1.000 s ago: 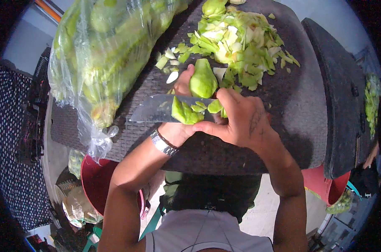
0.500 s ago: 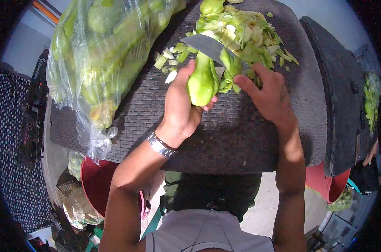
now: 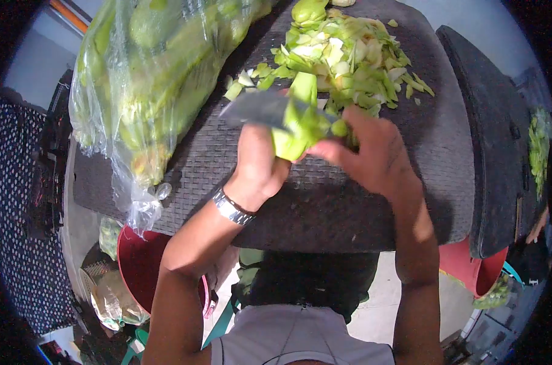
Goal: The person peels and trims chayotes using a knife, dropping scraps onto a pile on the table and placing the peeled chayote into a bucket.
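Observation:
A pale green chayote (image 3: 304,87) is gripped in my left hand (image 3: 256,159), its narrow end pointing away from me. My right hand (image 3: 376,148) is closed round the handle of a knife (image 3: 251,109), and the handle itself is mostly hidden by the fingers. The wide blade, blurred by motion, lies across the chayote and over my left fingers. Green peel lifts off along the blade. Just beyond both hands, a heap of chayote peelings (image 3: 355,58) covers the woven tabletop (image 3: 349,213).
A clear plastic bag (image 3: 148,91) full of chayotes lies at the left of the table. Another chayote (image 3: 309,11) sits at the far edge of the heap. Red tubs (image 3: 141,258) stand below the table on both sides. A dark chair back (image 3: 489,146) is at the right.
The knife has swept toward me, from the chayote's far end down over its thick body. My right hand has moved left and nearer. My left hand stays almost in place.

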A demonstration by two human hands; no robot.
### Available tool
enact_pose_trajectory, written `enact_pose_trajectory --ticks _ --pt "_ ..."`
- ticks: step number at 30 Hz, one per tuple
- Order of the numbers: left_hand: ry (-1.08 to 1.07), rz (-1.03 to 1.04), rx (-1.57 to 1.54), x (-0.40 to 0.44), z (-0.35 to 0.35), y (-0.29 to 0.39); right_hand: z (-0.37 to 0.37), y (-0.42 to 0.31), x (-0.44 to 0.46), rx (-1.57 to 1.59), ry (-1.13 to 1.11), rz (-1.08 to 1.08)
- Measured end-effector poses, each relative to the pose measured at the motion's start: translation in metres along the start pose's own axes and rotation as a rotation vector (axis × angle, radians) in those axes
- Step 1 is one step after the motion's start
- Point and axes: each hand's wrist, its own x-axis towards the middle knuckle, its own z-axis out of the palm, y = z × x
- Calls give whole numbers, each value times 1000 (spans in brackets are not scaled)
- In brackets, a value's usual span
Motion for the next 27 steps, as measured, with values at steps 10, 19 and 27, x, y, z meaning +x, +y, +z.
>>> enact_pose_trajectory --ticks 10,19,27 --pt "-34 -131 -165 8 2 1 8 -15 -5 51 -48 -91" --pt "-30 -227 -201 9 -5 -1 18 -18 -10 22 -140 -112" --pt "74 -142 -183 6 6 0 4 -5 -3 -155 -65 -38"
